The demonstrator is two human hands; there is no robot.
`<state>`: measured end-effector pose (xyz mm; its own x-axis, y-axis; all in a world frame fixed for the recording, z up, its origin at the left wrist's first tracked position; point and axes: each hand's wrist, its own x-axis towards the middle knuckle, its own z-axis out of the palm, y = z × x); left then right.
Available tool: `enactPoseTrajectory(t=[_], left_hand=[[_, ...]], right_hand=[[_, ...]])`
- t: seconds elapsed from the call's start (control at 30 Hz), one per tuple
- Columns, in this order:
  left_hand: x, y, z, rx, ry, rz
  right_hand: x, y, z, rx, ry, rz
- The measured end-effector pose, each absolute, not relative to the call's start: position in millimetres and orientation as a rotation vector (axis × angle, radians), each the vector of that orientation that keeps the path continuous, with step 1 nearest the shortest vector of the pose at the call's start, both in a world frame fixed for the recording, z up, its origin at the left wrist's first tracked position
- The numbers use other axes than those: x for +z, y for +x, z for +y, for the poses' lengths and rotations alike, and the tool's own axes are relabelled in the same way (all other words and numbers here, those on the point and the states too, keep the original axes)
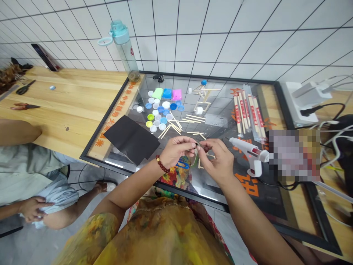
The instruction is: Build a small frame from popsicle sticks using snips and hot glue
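My left hand (178, 151), with a beaded bracelet on its wrist, and my right hand (219, 159) meet fingertip to fingertip above the glass panel. Both are closed in a pinch on something small and dark, too small to make out. Below them lie blue scissor-like handles (182, 164) and a small square frame of sticks (202, 162), partly covered by my right hand. Black paper (132, 139) lies left of my hands. Loose wooden sticks (173, 127) are scattered just beyond them. A white glue gun (253, 154) rests to the right.
Colourful bottle caps (166, 105), clay packs (167, 93) and a stick structure (203, 94) stand farther back. Wrapped chopsticks (242, 110) and a power strip (299, 105) lie right. A bottle (125, 51) stands back left; pliers (24, 106) lie near a seated person (33, 184).
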<state>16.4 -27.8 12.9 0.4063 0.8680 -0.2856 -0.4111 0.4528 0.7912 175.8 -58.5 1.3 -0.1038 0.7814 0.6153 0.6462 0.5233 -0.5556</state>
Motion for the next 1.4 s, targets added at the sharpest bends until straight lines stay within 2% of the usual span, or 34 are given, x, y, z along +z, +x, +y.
enactPoseTrajectory(t=[0.43,0.7,0.9,1.2,1.4], left_hand=[[11.5,18.4,-27.9,0.899,0.692,0.802],[9.5,18.4,-26.6,0.839,0.577,0.824],[10.6,18.6,-27.0,0.8,0.511,0.814],[12.3,22.4,-30.5,0.913,0.592,0.852],[12.8,24.3,-33.5,1.001,0.731,0.835]], right_hand=[[4.7,173.0,-58.1,0.211,-1.106,-1.814],[-3.2,176.0,-57.3,0.043,-1.105,-1.914],[-4.9,176.1,-57.5,0.066,-1.122,-1.908],[5.6,166.6,-58.9,0.469,-1.234,-1.667],[-4.4,168.0,-57.6,0.884,-1.268,-1.39]])
